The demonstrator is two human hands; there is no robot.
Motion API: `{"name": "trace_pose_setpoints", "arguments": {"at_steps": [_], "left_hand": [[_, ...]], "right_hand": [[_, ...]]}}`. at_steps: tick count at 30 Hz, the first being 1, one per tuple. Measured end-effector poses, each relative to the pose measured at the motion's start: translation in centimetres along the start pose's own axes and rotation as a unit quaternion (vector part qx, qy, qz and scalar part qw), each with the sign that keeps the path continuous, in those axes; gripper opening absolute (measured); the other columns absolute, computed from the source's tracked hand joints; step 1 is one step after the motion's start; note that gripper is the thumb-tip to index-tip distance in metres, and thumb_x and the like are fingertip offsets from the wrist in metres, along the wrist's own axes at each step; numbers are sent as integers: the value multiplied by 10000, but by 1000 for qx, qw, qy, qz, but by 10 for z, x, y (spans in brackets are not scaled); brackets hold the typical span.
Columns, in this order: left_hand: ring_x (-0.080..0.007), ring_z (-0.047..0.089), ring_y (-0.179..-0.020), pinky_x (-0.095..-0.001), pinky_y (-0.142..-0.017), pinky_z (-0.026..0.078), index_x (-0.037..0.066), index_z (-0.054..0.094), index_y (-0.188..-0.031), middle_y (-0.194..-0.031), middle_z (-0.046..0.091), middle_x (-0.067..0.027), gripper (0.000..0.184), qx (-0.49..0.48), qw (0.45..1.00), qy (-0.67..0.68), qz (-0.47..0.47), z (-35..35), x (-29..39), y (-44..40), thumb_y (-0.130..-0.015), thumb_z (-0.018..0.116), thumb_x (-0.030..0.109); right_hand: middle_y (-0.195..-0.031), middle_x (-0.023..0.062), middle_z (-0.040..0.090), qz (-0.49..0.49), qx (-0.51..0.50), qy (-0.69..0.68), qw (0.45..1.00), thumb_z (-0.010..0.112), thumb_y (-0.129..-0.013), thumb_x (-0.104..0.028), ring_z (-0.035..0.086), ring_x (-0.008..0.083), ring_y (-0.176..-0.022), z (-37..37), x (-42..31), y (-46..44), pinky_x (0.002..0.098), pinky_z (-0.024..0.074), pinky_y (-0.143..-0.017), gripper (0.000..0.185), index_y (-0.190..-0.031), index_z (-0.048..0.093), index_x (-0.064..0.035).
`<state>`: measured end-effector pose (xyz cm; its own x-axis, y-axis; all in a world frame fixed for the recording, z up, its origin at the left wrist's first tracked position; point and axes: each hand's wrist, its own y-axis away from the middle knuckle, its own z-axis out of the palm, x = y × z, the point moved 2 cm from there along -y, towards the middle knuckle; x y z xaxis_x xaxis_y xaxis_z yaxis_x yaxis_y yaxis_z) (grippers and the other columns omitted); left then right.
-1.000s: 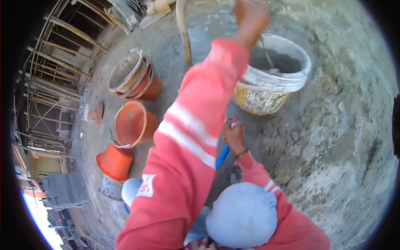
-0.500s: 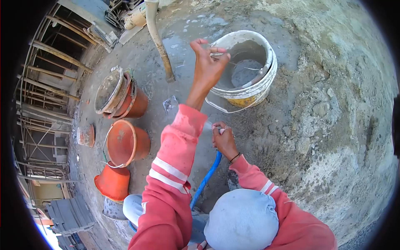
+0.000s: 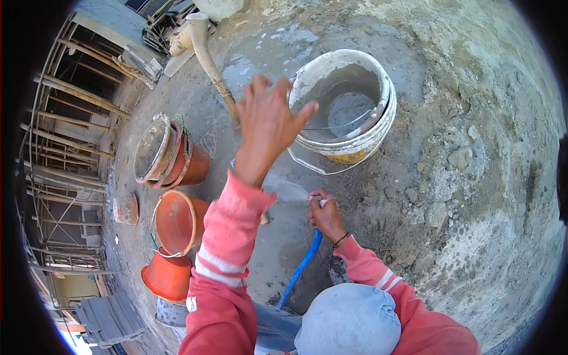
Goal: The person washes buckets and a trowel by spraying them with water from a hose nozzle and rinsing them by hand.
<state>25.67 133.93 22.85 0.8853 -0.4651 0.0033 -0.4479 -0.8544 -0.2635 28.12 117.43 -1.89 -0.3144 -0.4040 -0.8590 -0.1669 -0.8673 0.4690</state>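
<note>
My left hand is raised with its fingers spread and nothing in it. It hovers just left of a large white bucket, overlapping the bucket's rim from this angle. Grey residue coats the bucket's inside, and grey liquid or wet mix lies at the bottom. Lower down, my right hand is closed around the end of a blue hose. Water sprays leftward from that end, low over the wet ground. A pale wooden handle slants behind my left hand, which hides its lower end.
Stacked dirty buckets stand on the left. Below them are an orange bucket and a tipped orange-red one. Rough, sandy ground spreads to the right. Wooden poles and grey stacked sheets line the left edge.
My left hand has opened from a loosely pinched shape, moving left and slightly down away from the bucket. My right hand keeps the hose, slightly lower in view, and the spray shows more clearly.
</note>
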Motion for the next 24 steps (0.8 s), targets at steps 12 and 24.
{"name": "trace_pose_setpoints", "arguments": {"at_steps": [12, 24], "left_hand": [[-420, 636, -1106, -491, -953, 525, 35, 667, -1166, -1155, 664, -226, 466, 20, 993, 119, 8, 177, -24, -159, -715, 756, 110], [-435, 678, -979, -488, -862, 556, 3, 694, -939, -1040, 714, -250, 334, -88, 990, 107, 17, 166, -50, -191, -648, 729, 162]], "right_hand": [[-576, 16, 538, -56, -15, 46, 997, 580, -986, -128, 525, 110, -443, 12, 17, -9, 300, 409, -398, 220, -1204, 562, -100], [-588, 14, 530, 53, -39, -86, 994, 572, -1010, -118, 497, 98, -461, 2, -11, -11, 303, 450, -420, 198, -1208, 557, -109]]}}
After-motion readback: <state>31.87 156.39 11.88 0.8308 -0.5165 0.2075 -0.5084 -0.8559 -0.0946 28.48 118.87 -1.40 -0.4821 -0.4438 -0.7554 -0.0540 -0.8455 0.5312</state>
